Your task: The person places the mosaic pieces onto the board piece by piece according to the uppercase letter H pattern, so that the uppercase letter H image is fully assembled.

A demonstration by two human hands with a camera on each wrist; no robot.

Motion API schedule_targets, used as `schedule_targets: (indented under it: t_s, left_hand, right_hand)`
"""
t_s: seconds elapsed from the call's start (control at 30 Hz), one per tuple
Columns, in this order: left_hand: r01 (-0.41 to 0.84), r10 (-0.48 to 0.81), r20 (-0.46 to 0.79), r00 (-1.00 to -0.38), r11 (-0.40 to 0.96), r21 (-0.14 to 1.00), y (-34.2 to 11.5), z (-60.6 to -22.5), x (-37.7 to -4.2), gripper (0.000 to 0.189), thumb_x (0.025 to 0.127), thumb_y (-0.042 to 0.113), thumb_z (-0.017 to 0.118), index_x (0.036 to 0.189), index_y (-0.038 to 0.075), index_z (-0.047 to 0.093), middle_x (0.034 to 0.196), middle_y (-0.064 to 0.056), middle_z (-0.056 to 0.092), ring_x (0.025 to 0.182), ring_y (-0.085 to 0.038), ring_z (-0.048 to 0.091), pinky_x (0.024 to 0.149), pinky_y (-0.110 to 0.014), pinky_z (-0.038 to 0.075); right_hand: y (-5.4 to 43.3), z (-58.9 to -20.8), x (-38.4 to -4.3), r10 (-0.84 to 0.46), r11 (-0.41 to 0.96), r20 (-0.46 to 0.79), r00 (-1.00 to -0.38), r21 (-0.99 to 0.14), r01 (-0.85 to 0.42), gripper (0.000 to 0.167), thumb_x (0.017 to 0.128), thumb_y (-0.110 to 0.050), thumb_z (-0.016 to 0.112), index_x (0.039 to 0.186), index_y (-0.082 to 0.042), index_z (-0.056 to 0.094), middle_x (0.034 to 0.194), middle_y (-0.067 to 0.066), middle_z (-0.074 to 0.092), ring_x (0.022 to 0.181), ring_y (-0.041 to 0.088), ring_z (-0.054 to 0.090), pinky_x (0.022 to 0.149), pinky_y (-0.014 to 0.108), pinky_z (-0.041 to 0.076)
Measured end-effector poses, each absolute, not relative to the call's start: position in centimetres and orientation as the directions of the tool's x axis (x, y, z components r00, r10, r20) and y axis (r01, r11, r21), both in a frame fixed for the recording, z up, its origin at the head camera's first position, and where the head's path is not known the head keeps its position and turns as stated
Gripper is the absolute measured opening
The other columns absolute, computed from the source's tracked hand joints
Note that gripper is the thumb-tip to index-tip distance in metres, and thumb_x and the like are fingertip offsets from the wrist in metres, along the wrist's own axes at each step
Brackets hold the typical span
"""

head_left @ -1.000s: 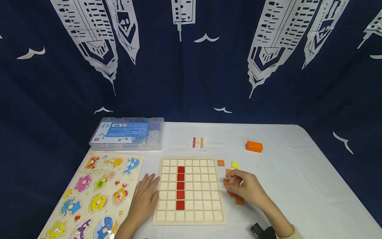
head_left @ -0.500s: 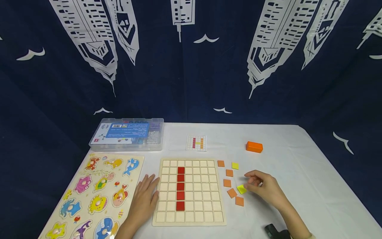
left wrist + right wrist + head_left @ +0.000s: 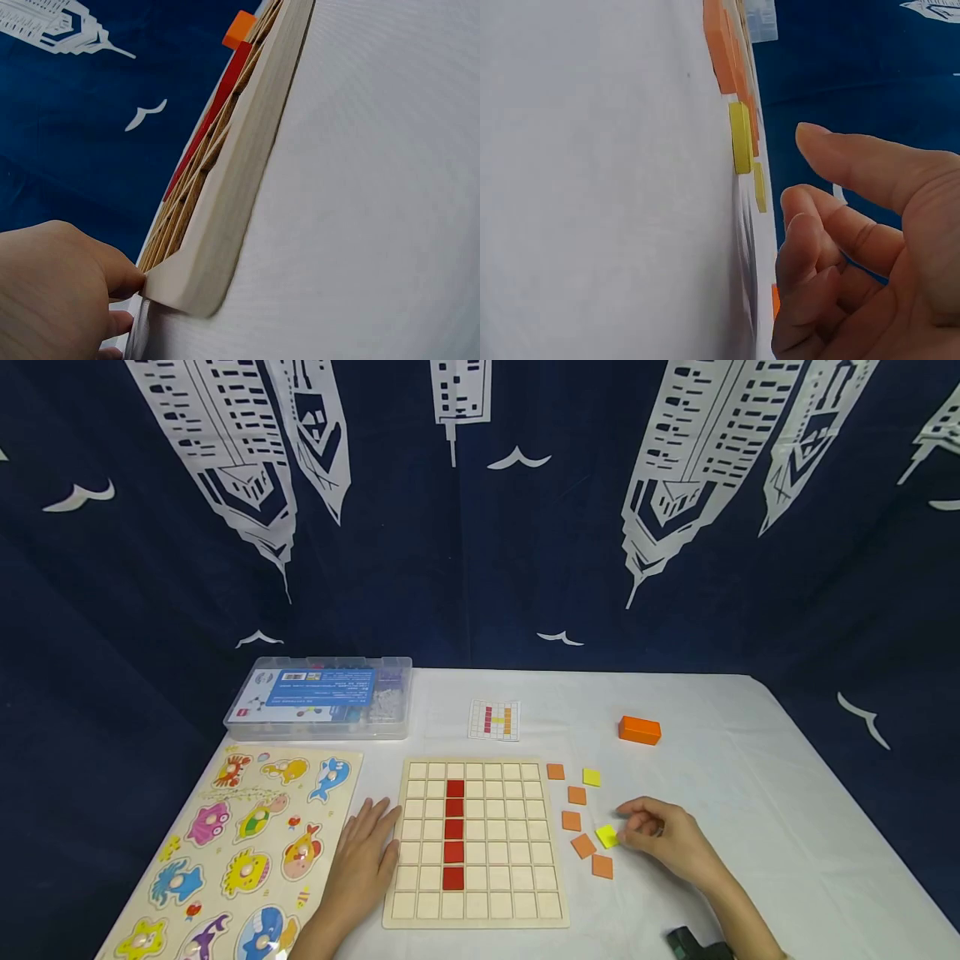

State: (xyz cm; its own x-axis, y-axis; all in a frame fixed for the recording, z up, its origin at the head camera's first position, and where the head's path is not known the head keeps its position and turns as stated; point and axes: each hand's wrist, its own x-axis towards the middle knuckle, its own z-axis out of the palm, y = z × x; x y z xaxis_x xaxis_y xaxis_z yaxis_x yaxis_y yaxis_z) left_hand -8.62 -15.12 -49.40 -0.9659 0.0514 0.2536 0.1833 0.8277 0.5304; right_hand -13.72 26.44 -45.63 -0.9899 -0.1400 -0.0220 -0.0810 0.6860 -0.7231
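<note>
A wooden grid board [image 3: 476, 917] lies on the white table with a column of red square tiles [image 3: 453, 829] in its cells. My left hand [image 3: 363, 852] rests flat beside the board's left edge, fingertips right at it; the left wrist view shows the thumb at the board's corner [image 3: 180, 292]. My right hand [image 3: 667, 837] hovers right of the loose tiles, fingers loosely bent and nothing between them. Nearest to it is a yellow tile [image 3: 607, 836], close to the thumb. Another yellow tile [image 3: 591, 777] and several orange tiles [image 3: 572, 820] lie between board and hand.
Behind the board lies a small pattern card [image 3: 493, 719] with red, yellow and orange squares. An orange block [image 3: 639, 730] stands at the back right. At left are an animal peg puzzle [image 3: 225, 835] and a clear plastic case [image 3: 318, 697] behind it.
My right hand has drawn back to the right from over the orange tiles, uncovering them and the yellow tile. My left hand has stayed in place.
</note>
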Motion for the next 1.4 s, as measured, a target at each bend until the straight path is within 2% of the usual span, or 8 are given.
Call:
schedule_targets:
  t_s: [0.2, 0.6, 0.9, 1.4]
  left_hand:
    - [0.176, 0.048, 0.245, -0.968, 0.825, 0.538, -15.1, -49.5, -8.6, 0.043, 0.093, 0.008, 0.060, 0.135, 0.002, 0.056, 0.147, -0.019, 0.047, 0.143, -0.042, 0.031, 0.117, -0.059, 0.019]
    - [0.189, 0.053, 0.262, -0.963, 0.830, 0.525, -15.2, -49.5, -8.7, 0.044, 0.093, 0.008, 0.060, 0.135, 0.003, 0.056, 0.147, -0.019, 0.048, 0.143, -0.042, 0.032, 0.117, -0.059, 0.020]
    - [0.185, 0.054, 0.255, -0.965, 0.832, 0.524, -15.3, -49.5, -8.7, 0.044, 0.093, 0.009, 0.060, 0.136, 0.003, 0.055, 0.147, -0.019, 0.047, 0.143, -0.042, 0.032, 0.117, -0.060, 0.020]
    - [0.200, 0.058, 0.279, -0.959, 0.834, 0.514, -15.3, -49.6, -8.7, 0.043, 0.091, 0.008, 0.062, 0.134, 0.003, 0.057, 0.146, -0.019, 0.049, 0.142, -0.043, 0.034, 0.116, -0.060, 0.021]
  right_hand:
    - [26.3, -46.1, -13.7, -0.175, 0.652, -0.024, -0.984, -0.752, -0.098, 0.028, 0.078, -0.007, 0.079, 0.104, -0.003, 0.069, 0.077, 0.001, 0.061, 0.062, 0.006, 0.050, 0.055, 0.019, 0.043]
    - [26.2, -46.6, -13.7, -0.190, 0.667, -0.061, -0.980, -0.740, -0.083, 0.030, 0.076, -0.011, 0.081, 0.103, -0.006, 0.069, 0.078, -0.001, 0.060, 0.062, 0.006, 0.049, 0.056, 0.019, 0.042]
    - [26.1, -46.8, -13.5, -0.244, 0.663, -0.022, -0.970, -0.733, -0.150, 0.029, 0.075, -0.006, 0.080, 0.102, -0.008, 0.069, 0.081, 0.000, 0.058, 0.063, 0.004, 0.046, 0.057, 0.019, 0.041]
    - [26.1, -47.2, -13.7, -0.170, 0.721, 0.008, -0.985, -0.681, -0.130, 0.022, 0.076, -0.008, 0.081, 0.095, -0.008, 0.070, 0.075, -0.004, 0.059, 0.060, 0.004, 0.046, 0.053, 0.019, 0.041]
